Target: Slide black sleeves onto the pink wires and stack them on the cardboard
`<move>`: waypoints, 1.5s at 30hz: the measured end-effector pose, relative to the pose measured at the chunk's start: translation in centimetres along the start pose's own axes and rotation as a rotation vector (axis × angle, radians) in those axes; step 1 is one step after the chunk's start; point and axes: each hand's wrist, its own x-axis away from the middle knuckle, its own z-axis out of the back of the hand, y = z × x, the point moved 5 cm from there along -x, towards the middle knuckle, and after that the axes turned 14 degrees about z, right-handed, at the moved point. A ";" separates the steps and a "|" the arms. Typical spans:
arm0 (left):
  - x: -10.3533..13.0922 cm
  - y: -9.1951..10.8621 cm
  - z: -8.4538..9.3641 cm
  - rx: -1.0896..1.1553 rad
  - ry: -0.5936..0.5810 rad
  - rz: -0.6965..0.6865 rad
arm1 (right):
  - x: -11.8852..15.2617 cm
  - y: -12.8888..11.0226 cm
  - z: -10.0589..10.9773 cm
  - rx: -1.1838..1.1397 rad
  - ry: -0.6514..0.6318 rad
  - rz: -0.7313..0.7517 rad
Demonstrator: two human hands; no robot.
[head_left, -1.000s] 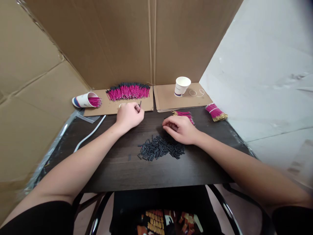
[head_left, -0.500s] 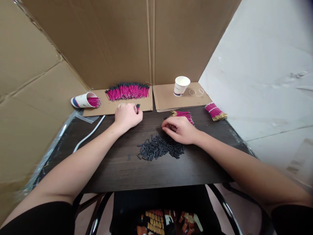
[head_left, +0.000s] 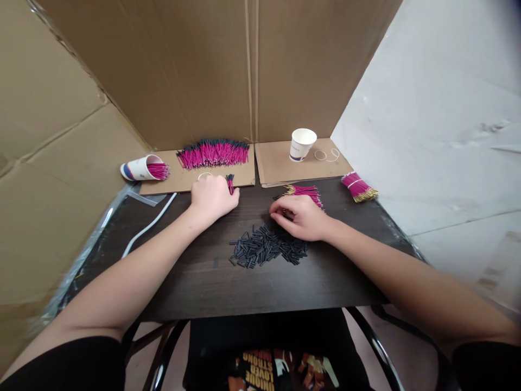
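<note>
My left hand [head_left: 214,196] is closed at the front edge of the left cardboard sheet. A few pink wires with black sleeves [head_left: 230,183] stick up between its thumb and fingers. My right hand [head_left: 299,217] has curled fingers with thumb and fingertips close together; whatever lies between them is too small to make out. Just behind that hand, and partly covered by it, lies a loose pile of pink wires with gold ends [head_left: 305,191]. In front of it spreads a heap of short black sleeves [head_left: 264,247] on the dark table [head_left: 252,293].
A wide row of black-tipped pink wires [head_left: 215,153] lies on the left cardboard sheet [head_left: 242,176]. A tipped paper cup [head_left: 138,169] holds more wires. On the right sheet [head_left: 274,165] stand an upright cup [head_left: 302,145] and rubber bands [head_left: 326,155]. A banded wire bundle [head_left: 360,187] lies far right.
At my left hand, the thumb has shifted slightly and more of the black-tipped wires shows. The right hand has stayed nearly still.
</note>
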 end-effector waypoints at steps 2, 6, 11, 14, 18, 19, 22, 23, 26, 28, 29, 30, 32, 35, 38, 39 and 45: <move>0.1 0.0 -0.1 0.005 0.002 0.006 | 0.0 0.0 -0.1 -0.001 -0.004 0.001; 0.0 0.0 -0.1 0.027 0.001 0.004 | 0.0 0.0 -0.1 -0.008 -0.007 -0.003; -0.3 -0.2 -0.4 0.048 -0.010 -0.016 | 0.0 0.0 -0.1 -0.024 -0.019 -0.029; -0.5 -0.3 -0.5 0.053 -0.007 -0.032 | 0.0 0.0 -0.2 -0.028 -0.024 -0.038; -0.8 -0.4 -0.3 0.075 -0.026 -0.044 | 0.1 0.2 -0.3 -0.028 -0.031 -0.035; -1.0 -0.4 -0.2 0.090 -0.033 -0.047 | 0.2 0.2 -0.3 -0.023 -0.027 -0.033; -2.1 -0.9 0.5 0.187 -0.049 -0.041 | 0.2 0.1 -0.4 -0.023 -0.024 -0.021; -2.7 -1.3 0.7 0.242 -0.052 -0.028 | 0.1 0.1 -0.4 -0.023 -0.022 -0.019; -5.2 -3.3 1.7 0.412 -0.026 0.049 | 0.1 0.1 -0.4 -0.019 -0.016 -0.013; -7.2 -5.1 2.1 0.498 0.021 0.135 | 0.1 0.1 -0.5 -0.020 -0.021 -0.012; -8.1 -6.1 2.2 0.531 0.029 0.202 | 0.2 0.2 -0.6 -0.022 -0.028 -0.016; -9.0 -7.1 2.2 0.557 0.048 0.259 | 0.2 0.2 -0.7 -0.024 -0.035 -0.020; -10.5 -8.5 2.3 0.605 0.091 0.347 | 0.3 0.3 -0.8 -0.024 -0.047 -0.026; -12.1 -9.0 2.1 0.632 0.089 0.382 | 0.4 0.3 -0.8 -0.019 -0.051 -0.026; -13.2 -8.2 1.6 0.630 0.076 0.379 | 0.4 0.4 -0.7 -0.009 -0.049 -0.032; -13.5 -7.9 1.4 0.629 0.075 0.384 | 0.3 0.3 -0.7 -0.008 -0.051 -0.032; -14.6 -7.2 0.5 0.589 0.079 0.420 | 0.3 0.3 -0.9 -0.013 -0.074 -0.027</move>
